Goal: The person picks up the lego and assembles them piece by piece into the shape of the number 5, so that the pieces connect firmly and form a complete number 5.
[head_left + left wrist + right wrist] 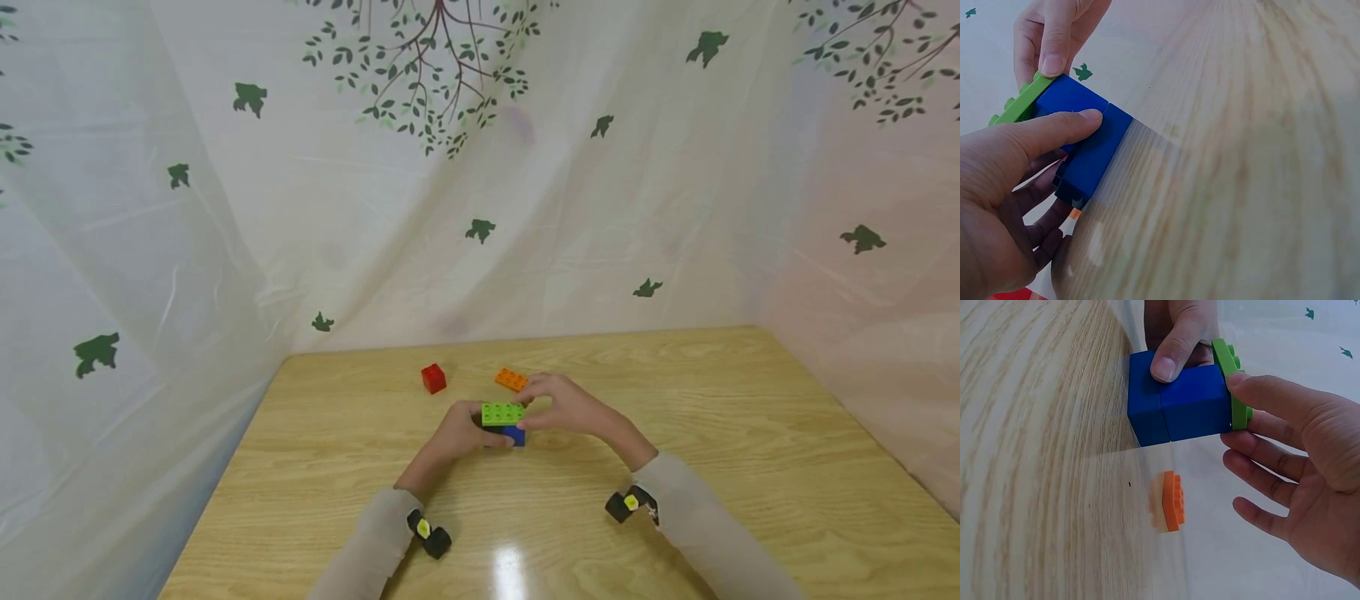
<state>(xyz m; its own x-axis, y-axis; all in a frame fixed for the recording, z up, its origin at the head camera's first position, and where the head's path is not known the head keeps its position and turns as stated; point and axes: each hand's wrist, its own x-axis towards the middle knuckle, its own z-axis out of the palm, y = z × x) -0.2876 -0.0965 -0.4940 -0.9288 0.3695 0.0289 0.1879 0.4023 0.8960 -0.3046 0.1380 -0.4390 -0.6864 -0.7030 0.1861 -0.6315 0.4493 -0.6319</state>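
Observation:
Two blue toy building bricks (1194,403) are stacked one on the other at the middle of the table. A thin light-green studded plate (501,413) lies over the top of the upper one. My left hand (456,432) grips the blue stack from the left, thumb pressed on its near side across the seam and fingers behind it. On the right, my right hand (566,406) pinches the end of the green plate with thumb and forefinger. Its other fingers stay spread, off the bricks. The far side of the stack is partly hidden by my left hand.
An orange studded plate (511,379) lies on the wooden table (360,400) just behind the right fingertips. Farther left sits a red brick (433,378). Behind and beside the table hangs a pale curtain (390,250) with leaf prints.

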